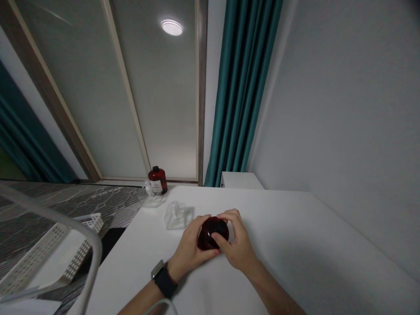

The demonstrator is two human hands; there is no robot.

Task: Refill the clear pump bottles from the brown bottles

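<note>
I've got the round dark red container [213,233] clamped between both hands, over the white table [295,245] (can't tell if it's touching the top). Left hand [189,245] wraps its left side, right hand [238,243] its right, fingers nearly meeting on top. Just up-left stands a clear square bottle [175,216]. Beyond that, at the far table edge, a red bottle with black cap [158,180]. White mesh basket [55,249] sits off the table, left.
</note>
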